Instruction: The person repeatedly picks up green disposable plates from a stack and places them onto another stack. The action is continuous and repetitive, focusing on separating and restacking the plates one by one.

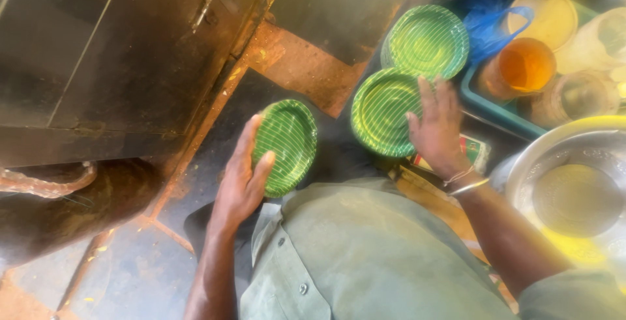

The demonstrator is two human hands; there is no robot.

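My left hand (242, 176) grips a green striped paper plate (287, 144) by its edge, held tilted out in front of my chest. My right hand (438, 128) rests with fingers spread on the right edge of a second green striped plate (381, 111), which tops a stack. Behind it stands another stack of the same green plates (427, 40). A thin bangle circles my right wrist.
A large steel bowl (521, 163) with yellowish contents sits at the right. A teal tray (482, 101) holds jars, one with an orange lid (525, 66), beside a blue plastic bag (489, 30). A dark metal cabinet (117, 53) fills the left above a worn floor.
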